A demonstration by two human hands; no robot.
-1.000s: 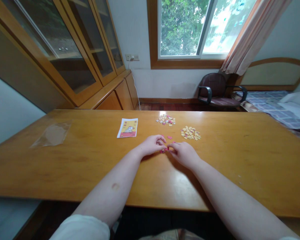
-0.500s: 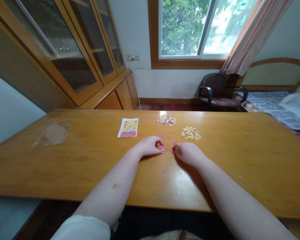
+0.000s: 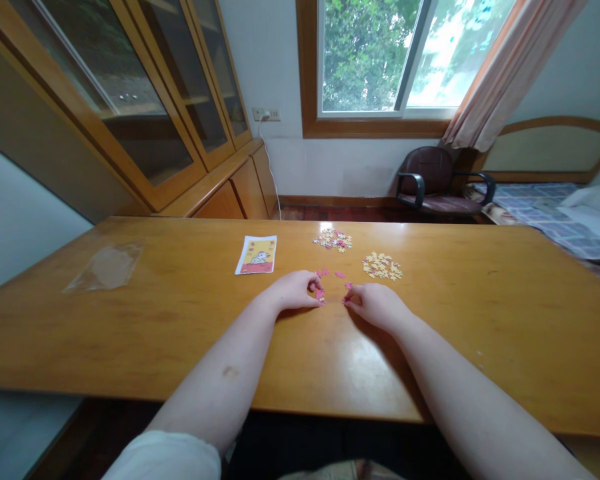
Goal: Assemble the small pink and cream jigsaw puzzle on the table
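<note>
My left hand (image 3: pixel 300 291) curls around a few pink jigsaw puzzle pieces (image 3: pixel 321 294) on the table, its thumb and fingers at their edges. Across a small gap, my right hand (image 3: pixel 373 301) pinches another pink puzzle piece (image 3: pixel 345 301), partly covered by the fingertips. Just beyond the hands lie loose pink pieces (image 3: pixel 341 275), and one more pink piece (image 3: pixel 349 286) rests by my right knuckles. Farther back are a mixed pile of puzzle pieces (image 3: pixel 334 240) and, to its right, a pile of yellowish pieces (image 3: pixel 382 266).
A picture card (image 3: pixel 257 255) with a cartoon animal lies left of the piles. At the far left of the wooden table (image 3: pixel 190 333) is a clear plastic bag (image 3: pixel 107 267). Behind the table stand a glass-door cabinet (image 3: pixel 200 167) and an armchair (image 3: pixel 433 177).
My left hand has shifted slightly left with the pink pieces at its fingertips, widening the gap to the right hand. My right hand has barely moved.
</note>
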